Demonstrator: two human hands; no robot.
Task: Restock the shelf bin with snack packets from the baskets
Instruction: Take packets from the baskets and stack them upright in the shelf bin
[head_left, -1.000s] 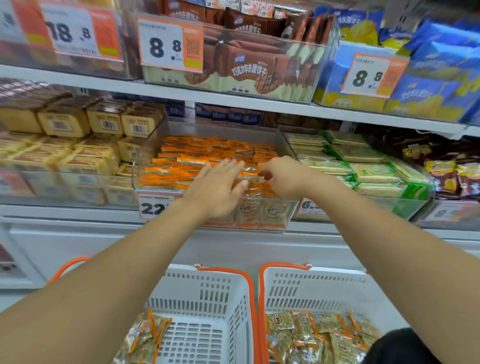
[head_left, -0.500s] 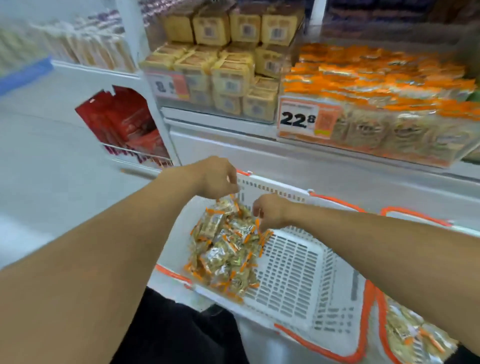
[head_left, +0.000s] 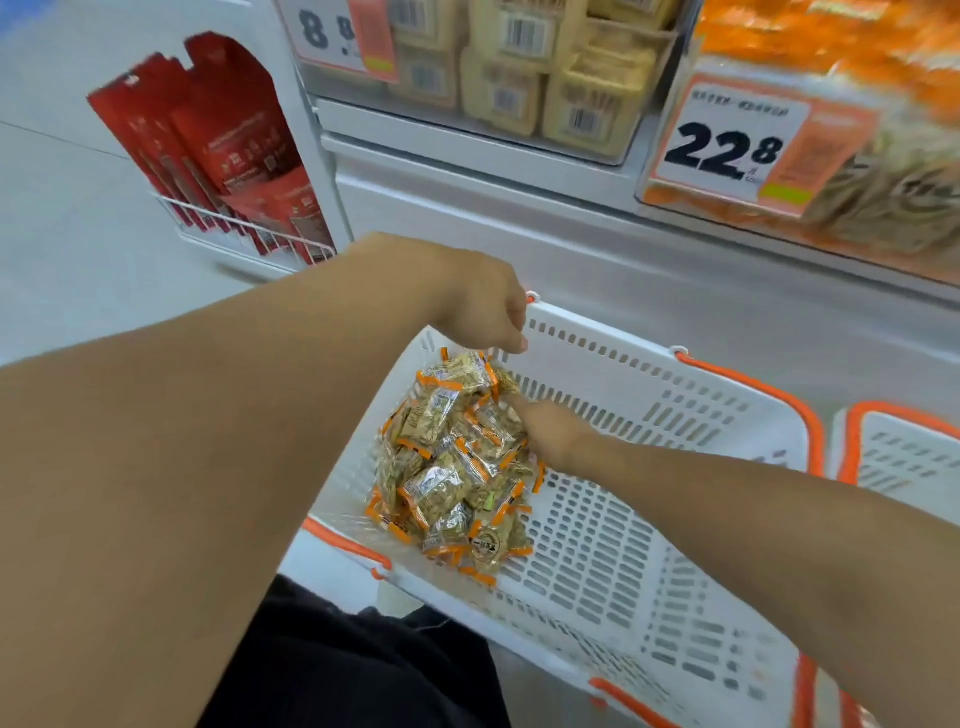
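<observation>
While both arms reach down over the white basket (head_left: 649, 561), the left hand (head_left: 483, 306) sits at the far-left corner w/ fingers curled downward, tips right above the top of the snack packets (head_left: 452, 467); can't tell if it pinches one or just touches. Right hand (head_left: 550, 431) is pushed into the right side of the pile, fingers buried among the wrappers, so can't tell whether they've closed on anything. Packets are small, clear w/ orange ends, heaped in the left part of the basket; rest of the slotted floor is bare. Basket has orange handles and stands on the floor just in front of the shelf base. A second basket (head_left: 904, 457) of the same kind shows at the right edge, touching or just beside the first. Up at far right, the shelf bin (head_left: 831, 171) holds orange-edged packets, blurred, w/ a price tag (head_left: 727, 140) reading 22.8 on its front. Left of it, a bin of yellow boxes (head_left: 545, 67) w/ barcodes. Far left, red packs (head_left: 218, 140) stand in a wire rack at the shelf end. Dark clothing (head_left: 363, 670) at near bottom.
</observation>
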